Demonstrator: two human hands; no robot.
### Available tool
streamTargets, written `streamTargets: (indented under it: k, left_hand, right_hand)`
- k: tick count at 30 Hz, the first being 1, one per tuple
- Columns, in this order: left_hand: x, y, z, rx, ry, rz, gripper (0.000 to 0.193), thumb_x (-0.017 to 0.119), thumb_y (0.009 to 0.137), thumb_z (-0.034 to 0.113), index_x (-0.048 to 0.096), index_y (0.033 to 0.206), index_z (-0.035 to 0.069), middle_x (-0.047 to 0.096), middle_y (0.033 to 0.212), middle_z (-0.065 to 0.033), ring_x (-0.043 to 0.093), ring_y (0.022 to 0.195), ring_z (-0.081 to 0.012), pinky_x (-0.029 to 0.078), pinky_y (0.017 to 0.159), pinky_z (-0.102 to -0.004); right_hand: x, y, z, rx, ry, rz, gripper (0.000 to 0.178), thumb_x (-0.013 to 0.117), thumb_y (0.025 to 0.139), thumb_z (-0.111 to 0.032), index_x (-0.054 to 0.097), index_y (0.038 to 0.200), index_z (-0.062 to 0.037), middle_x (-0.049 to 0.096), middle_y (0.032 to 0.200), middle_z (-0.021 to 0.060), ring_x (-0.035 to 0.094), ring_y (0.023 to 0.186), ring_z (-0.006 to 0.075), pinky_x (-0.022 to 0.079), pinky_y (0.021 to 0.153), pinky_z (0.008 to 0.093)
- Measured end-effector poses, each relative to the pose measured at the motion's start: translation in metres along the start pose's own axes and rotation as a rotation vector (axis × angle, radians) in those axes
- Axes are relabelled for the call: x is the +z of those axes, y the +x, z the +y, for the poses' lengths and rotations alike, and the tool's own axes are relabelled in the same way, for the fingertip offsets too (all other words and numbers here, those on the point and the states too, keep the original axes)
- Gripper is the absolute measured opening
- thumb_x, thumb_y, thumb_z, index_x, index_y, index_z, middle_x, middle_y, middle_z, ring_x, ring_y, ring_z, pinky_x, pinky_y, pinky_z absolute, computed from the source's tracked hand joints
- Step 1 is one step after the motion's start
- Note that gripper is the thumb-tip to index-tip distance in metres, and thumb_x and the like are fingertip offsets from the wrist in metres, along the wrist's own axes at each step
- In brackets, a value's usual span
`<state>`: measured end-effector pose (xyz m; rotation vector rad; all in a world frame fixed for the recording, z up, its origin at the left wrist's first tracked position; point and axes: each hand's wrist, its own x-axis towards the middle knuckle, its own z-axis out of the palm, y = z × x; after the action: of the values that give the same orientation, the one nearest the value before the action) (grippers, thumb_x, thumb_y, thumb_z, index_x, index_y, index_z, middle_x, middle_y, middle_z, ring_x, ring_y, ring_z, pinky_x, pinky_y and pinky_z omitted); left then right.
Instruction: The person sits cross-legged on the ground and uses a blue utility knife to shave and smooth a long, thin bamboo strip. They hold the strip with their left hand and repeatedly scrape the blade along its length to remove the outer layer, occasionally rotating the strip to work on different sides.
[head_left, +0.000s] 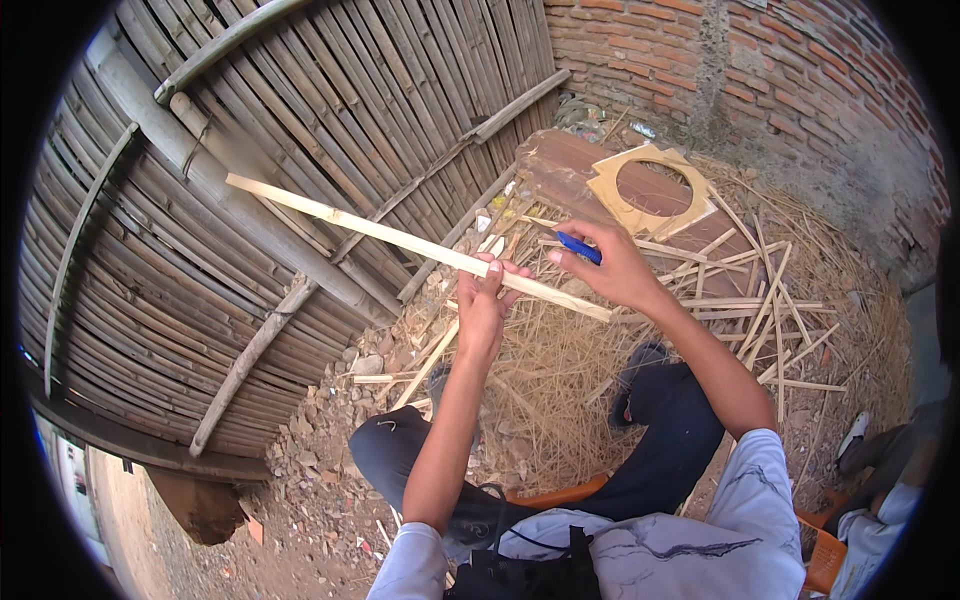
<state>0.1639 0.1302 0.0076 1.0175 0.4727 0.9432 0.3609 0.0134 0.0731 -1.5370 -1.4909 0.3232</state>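
Observation:
My left hand point(482, 305) is closed around a long, pale bamboo strip point(375, 230). The strip slants from the upper left down to the right, in front of my lap. Held in my right hand point(622, 268) is a blue cutter knife point(579, 248), above the strip's right-hand part and apart from it. Its blade cannot be made out. Several cut strips point(770, 300) lie crossed in a loose heap beyond my right forearm.
A bamboo-slat wall point(340, 130) rises on the left, a brick wall point(780, 70) at the back. A brown board point(560, 170) bears a frame with a round hole point(606, 192). Shavings point(545, 400) and stones cover the ground. Another person's leg point(880, 450) shows at right.

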Motion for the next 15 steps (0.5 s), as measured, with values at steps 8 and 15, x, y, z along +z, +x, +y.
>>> streamTargets:
  k: [8, 15]
  left_hand:
    - [0.009, -0.010, -0.008, 0.097, 0.555, 0.009, 0.011, 0.043, 0.116, 0.007, 0.046, 0.127, 0.004, 0.066, 0.096, -0.0126, 0.067, 0.079, -0.0231, 0.059, 0.076, -0.0408]
    - [0.014, -0.015, 0.004, 0.311, 1.030, 0.066, 0.020, 0.045, 0.109, -0.001, 0.047, 0.129, -0.002, 0.063, 0.089, -0.0246, 0.062, 0.072, -0.0372, 0.047, 0.069, -0.0555]
  right_hand:
    - [-0.003, -0.002, -0.005, -0.003, 0.049, 0.022, 0.047, 0.081, 0.102, -0.034, 0.070, 0.137, -0.0052, 0.072, 0.098, 0.0058, 0.062, 0.085, 0.0130, 0.053, 0.081, 0.0335]
    - [0.002, -0.003, 0.001, -0.026, 0.046, 0.058, 0.053, 0.079, 0.103, -0.037, 0.067, 0.146, -0.0073, 0.075, 0.104, 0.0085, 0.069, 0.096, 0.0175, 0.055, 0.089, 0.0359]
